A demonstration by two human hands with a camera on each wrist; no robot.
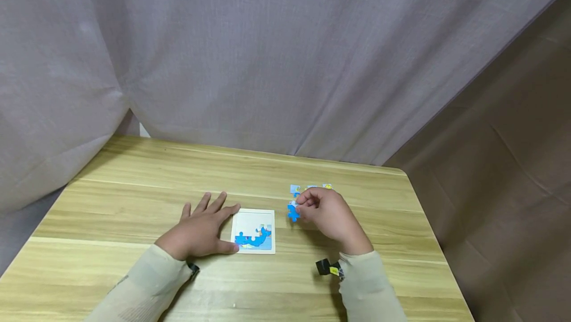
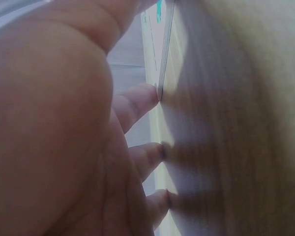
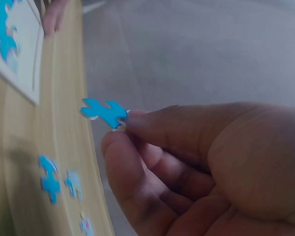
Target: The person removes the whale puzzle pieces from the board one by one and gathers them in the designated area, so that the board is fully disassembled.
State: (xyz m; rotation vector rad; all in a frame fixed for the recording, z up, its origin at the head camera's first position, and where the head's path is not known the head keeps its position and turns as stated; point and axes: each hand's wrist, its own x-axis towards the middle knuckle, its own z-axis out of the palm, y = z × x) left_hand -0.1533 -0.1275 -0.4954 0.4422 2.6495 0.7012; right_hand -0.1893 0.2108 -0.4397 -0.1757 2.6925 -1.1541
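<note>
A square puzzle tray [image 1: 269, 210] with a pale frame lies on the table, its lower part filled with joined blue pieces [image 1: 254, 240]. My left hand [image 1: 198, 233] has its fingers spread beside it, the thumb at the lower left corner and the index finger at the upper left one. To the right of the tray, my right hand [image 1: 327, 215] pinches a blue puzzle piece [image 3: 105, 113] between thumb and index finger, raised above the table. One end of the piece is hidden by the fingertips.
Loose puzzle pieces lie near the right hand, among them a blue one [image 3: 50, 179] and a light blue one [image 3: 73, 184]. Another piece with yellow [image 1: 327, 187] lies behind that hand. A grey curtain [image 1: 250, 64] hangs along the far edge of the wooden table [image 1: 111, 198].
</note>
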